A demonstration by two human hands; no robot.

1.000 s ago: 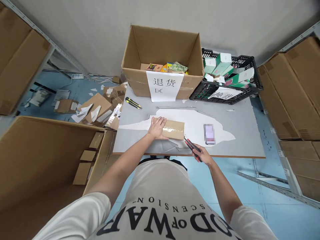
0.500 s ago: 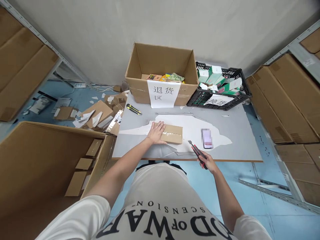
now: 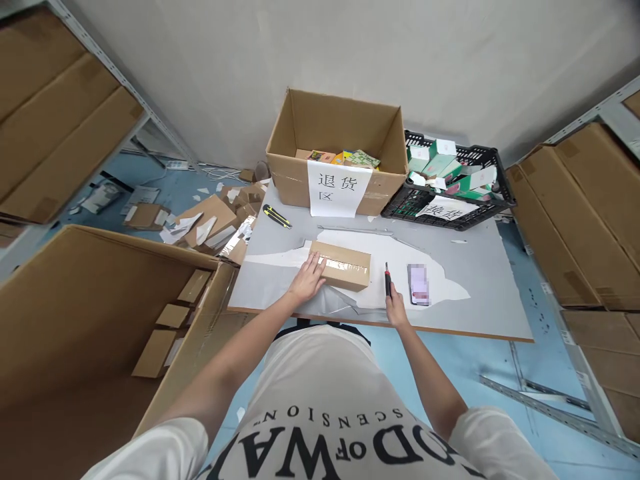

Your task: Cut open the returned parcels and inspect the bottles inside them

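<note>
Since half a second ago the right hand has swung its red and black utility knife from a slant at the near edge of the counter to point straight away from the person, blade end just right of the small cardboard box. That hand is closed around the knife's handle. Nearest the camera, the person's white shirt carries dark lettering, partly readable as "OD of WAR" and "SCENSION". The left hand lies flat and open, fingers spread on the near left end of the taped box, which sits on the counter. A phone lies just right of the knife. Farther back, a yellow and black knife lies on the counter. Beyond it, a large open carton bears a sheet reading "退货区". A black crate of green and white boxes stands beside it.
</note>
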